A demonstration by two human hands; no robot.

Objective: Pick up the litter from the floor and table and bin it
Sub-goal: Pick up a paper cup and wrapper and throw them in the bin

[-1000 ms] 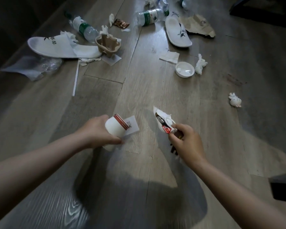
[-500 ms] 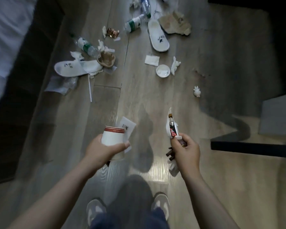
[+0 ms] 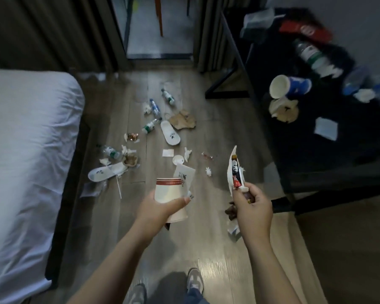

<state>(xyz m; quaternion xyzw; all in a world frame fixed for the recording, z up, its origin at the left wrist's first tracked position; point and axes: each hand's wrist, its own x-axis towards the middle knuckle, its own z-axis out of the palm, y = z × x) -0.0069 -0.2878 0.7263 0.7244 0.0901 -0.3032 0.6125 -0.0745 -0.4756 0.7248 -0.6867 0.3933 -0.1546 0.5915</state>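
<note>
My left hand (image 3: 160, 209) grips a white paper cup (image 3: 168, 194) with a red band, with a white card (image 3: 184, 176) held against it. My right hand (image 3: 251, 207) holds a bunch of wrappers (image 3: 236, 172), white paper and a red-and-black sachet sticking up, brown bits hanging below. Litter lies on the wooden floor ahead: several plastic bottles (image 3: 155, 107), two white slippers (image 3: 170, 134), crumpled tissues (image 3: 187, 153), a white lid (image 3: 177, 160), a brown paper bag (image 3: 183, 121) and a crushed brown cup (image 3: 131, 160). No bin is in view.
A bed with a white sheet (image 3: 20, 161) fills the left side. A black table (image 3: 329, 150) on the right carries a blue-and-white cup (image 3: 289, 85), bottles, tissues and a red packet. Curtains and a doorway stand at the far end. My shoes (image 3: 193, 284) are at the bottom.
I have risen from a crouch to standing; the view has pulled back, and bed and table have come into sight. Both hands have lifted, still holding the cup and the wrappers.
</note>
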